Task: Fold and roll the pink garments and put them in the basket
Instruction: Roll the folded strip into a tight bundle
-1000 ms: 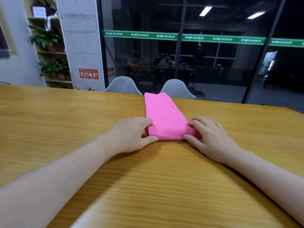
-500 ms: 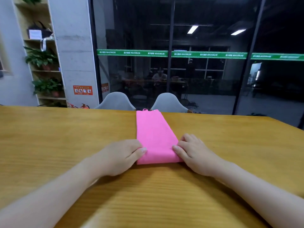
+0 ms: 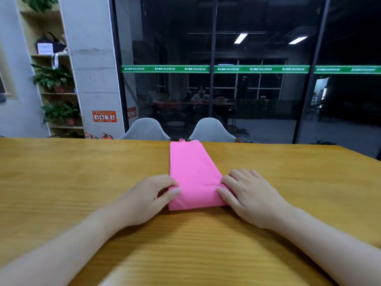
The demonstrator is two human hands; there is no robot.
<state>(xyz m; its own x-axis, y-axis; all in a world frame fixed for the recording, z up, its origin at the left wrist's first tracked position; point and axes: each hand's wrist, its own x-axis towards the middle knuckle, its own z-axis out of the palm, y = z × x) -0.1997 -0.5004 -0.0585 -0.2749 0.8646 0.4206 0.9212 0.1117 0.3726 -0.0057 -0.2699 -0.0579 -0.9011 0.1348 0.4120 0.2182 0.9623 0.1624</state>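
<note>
Head view: pink garment (image 3: 191,172), folded into a long strip, runs from the table's (image 3: 61,182) far edge toward its middle. Left hand (image 3: 148,197) and right hand (image 3: 249,195) each pinch a near corner. Since a second ago the near end shows a first turned-over fold; rolling has begun. No basket visible.

Office, glass partition (image 3: 257,89), meeting table (image 3: 61,172)

A wooden desk (image 3: 61,172) fills the foreground. Beyond it stand two grey chairs (image 3: 145,130), dark glass panels (image 3: 257,48) with a green strip (image 3: 214,69), and a plant shelf (image 3: 55,83) far left.
</note>
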